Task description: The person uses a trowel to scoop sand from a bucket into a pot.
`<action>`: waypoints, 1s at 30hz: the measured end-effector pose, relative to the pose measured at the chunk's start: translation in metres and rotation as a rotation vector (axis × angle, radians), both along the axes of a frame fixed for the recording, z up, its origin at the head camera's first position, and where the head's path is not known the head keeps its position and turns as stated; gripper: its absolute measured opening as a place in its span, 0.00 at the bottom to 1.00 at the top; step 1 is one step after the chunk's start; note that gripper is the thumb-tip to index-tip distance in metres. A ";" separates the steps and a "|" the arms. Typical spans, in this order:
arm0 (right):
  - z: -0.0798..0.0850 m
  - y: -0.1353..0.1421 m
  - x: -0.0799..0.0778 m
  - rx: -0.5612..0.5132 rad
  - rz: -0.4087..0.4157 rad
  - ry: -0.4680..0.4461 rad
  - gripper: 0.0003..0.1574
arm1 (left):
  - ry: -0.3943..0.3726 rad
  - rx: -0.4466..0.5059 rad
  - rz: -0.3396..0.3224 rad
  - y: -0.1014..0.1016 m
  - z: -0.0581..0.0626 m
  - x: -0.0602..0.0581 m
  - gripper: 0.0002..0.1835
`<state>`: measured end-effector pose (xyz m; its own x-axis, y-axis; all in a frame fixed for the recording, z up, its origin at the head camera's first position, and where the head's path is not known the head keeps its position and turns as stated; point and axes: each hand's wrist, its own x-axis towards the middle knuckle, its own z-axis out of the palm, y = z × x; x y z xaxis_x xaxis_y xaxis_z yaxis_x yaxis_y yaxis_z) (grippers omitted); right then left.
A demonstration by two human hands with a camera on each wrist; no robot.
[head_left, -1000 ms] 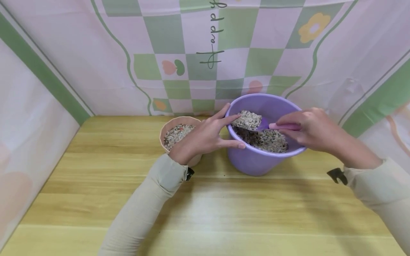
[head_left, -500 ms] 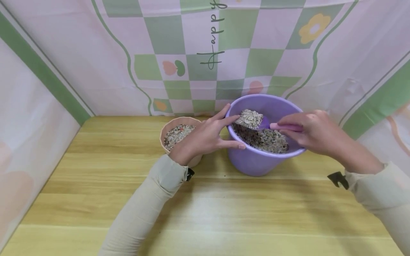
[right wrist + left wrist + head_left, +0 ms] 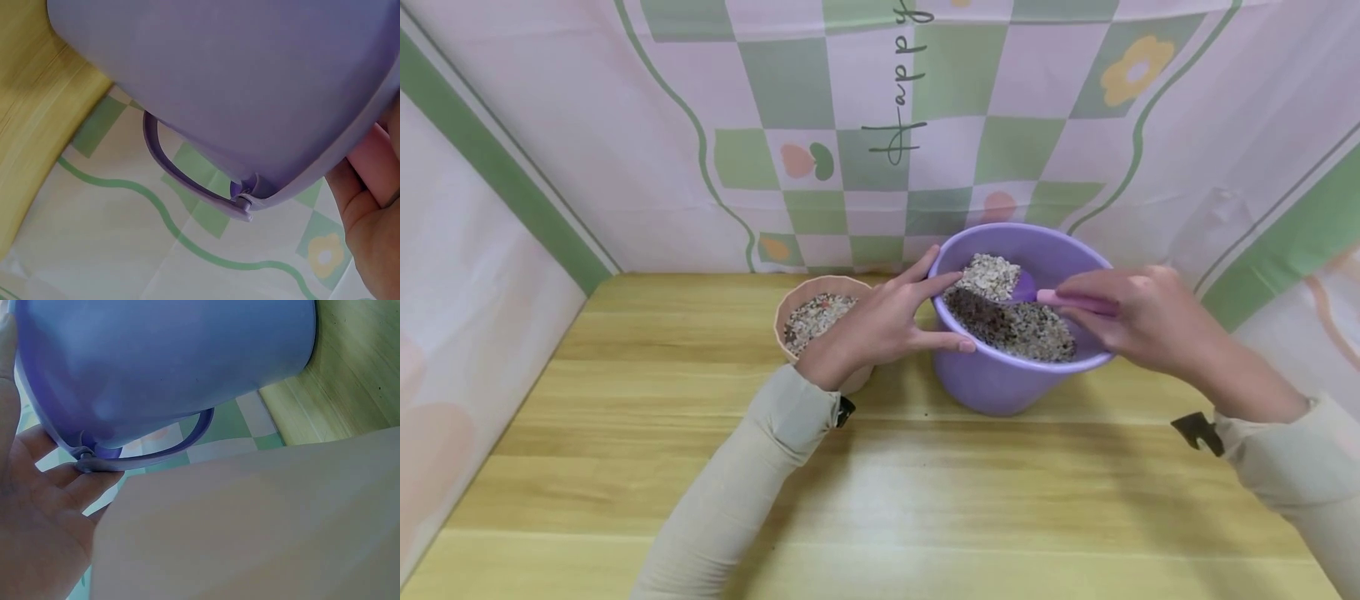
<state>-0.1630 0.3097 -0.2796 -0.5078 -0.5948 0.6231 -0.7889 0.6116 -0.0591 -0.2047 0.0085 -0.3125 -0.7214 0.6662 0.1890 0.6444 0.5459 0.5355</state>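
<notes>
The purple bucket [image 3: 1000, 387] stands on the table, part-filled with a speckled grainy mix [image 3: 1030, 333]. My left hand [image 3: 880, 325] holds its left rim, index finger over the edge and thumb along the near outside. In the left wrist view, fingers lie by the hinge of the bucket's handle [image 3: 181, 447]. My right hand [image 3: 1138, 321] grips the pink handle of a small shovel [image 3: 1022, 287] with a purple blade. That blade is inside the bucket, heaped with paler grains [image 3: 991, 277]. Behind my left wrist, a peach fluted pot [image 3: 784, 312] holds a similar mix.
The wooden table [image 3: 865, 500] runs up to a patterned cloth backdrop [image 3: 872, 100] just behind the bucket and pot. More cloth hangs at the left and right sides. My left forearm [image 3: 730, 483] crosses in front of the pot, partly hiding it.
My right hand has moved slightly right and down in the head view, shifting the loaded shovel a little rightward inside the bucket. My left hand keeps its place on the rim.
</notes>
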 end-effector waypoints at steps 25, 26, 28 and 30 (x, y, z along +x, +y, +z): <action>0.006 0.014 0.018 0.005 -0.053 0.155 0.36 | -0.004 -0.014 0.007 0.000 0.001 0.001 0.50; 0.007 0.015 0.018 -0.001 -0.055 0.156 0.36 | -0.006 -0.013 0.007 0.000 0.001 0.001 0.50; 0.008 0.015 0.020 -0.015 -0.056 0.154 0.36 | -0.010 -0.013 0.007 0.000 0.001 0.001 0.50; 0.009 0.015 0.023 -0.033 -0.055 0.149 0.36 | -0.011 -0.015 0.008 0.000 0.001 0.000 0.50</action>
<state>-0.1404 0.3244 -0.2702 -0.4395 -0.5467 0.7127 -0.7558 0.6539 0.0354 -0.2043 0.0085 -0.3112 -0.7285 0.6633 0.1712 0.6342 0.5586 0.5346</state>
